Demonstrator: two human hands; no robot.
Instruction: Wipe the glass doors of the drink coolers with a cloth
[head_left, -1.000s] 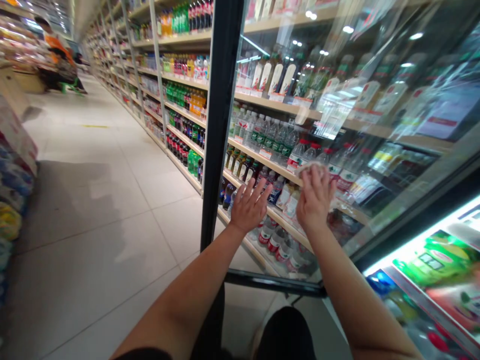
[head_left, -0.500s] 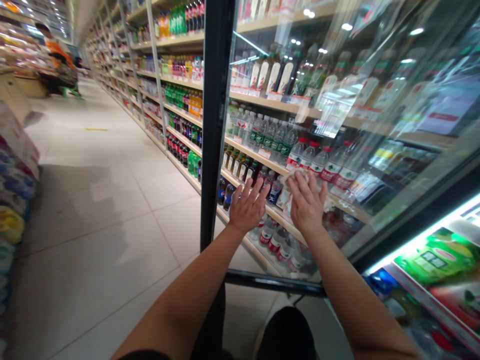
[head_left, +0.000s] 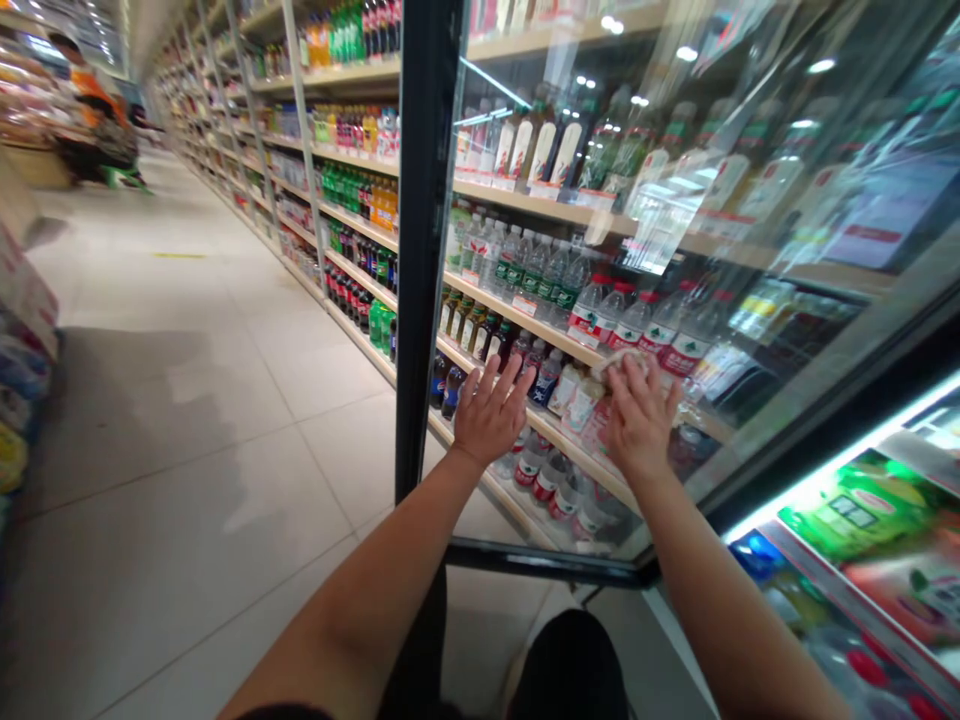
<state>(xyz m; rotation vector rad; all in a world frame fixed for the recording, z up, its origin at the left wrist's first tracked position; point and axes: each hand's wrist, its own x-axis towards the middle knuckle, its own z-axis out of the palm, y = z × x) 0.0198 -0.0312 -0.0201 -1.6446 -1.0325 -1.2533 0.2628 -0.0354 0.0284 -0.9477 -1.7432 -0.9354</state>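
Shifting rightward over the pane since half a second ago, the right hand (head_left: pixel 641 425) is carrying a pale cloth (head_left: pixel 619 359) with it, while the left hand (head_left: pixel 487 420) is keeping its place. Both are working at a black-framed glass cooler door (head_left: pixel 544 568), which is standing open. From where I'm standing, the step in hand is looking like rubbing the cloth over the glass; another pass would be calling for a flat palm and even pressure. On the right, the grip is lying apart, fingers pressing the cloth to the pane rather than clamping it. On the left, the fingers are fanning out, seemingly flat on the glass, holding nothing. The cloth is resting under the right fingers, just below some red-capped water bottles (head_left: pixel 634 322) showing through the door. I'm counting two hands, one cloth, one door and five red caps, the rightmost blurring; other bottles are crowding too closely for a sure count. Far left, one person in an orange top (head_left: pixel 105 88) is sitting low.
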